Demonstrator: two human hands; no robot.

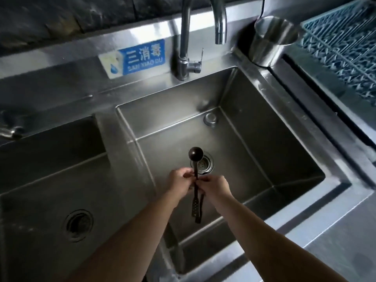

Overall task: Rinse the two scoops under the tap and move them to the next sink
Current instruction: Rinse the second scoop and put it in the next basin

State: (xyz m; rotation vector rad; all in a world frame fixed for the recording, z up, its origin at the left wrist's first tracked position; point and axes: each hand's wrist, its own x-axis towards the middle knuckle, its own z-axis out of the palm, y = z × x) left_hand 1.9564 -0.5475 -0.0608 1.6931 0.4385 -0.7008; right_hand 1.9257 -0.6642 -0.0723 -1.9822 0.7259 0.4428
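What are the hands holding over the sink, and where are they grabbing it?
Both the left hand and the right hand pinch the dark scoops around the middle of their long handles, with the round bowl pointing away over the drain.

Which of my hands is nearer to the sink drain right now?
Right. The right hand grips the scoops just below the drain; the left hand grips them too, but sits further left of it.

We reach both bare forearms forward from the lower edge of view, converging toward the middle. Our left hand and right hand meet side by side, fingers curled inward and pinched closed around the scoops, knuckles facing up.
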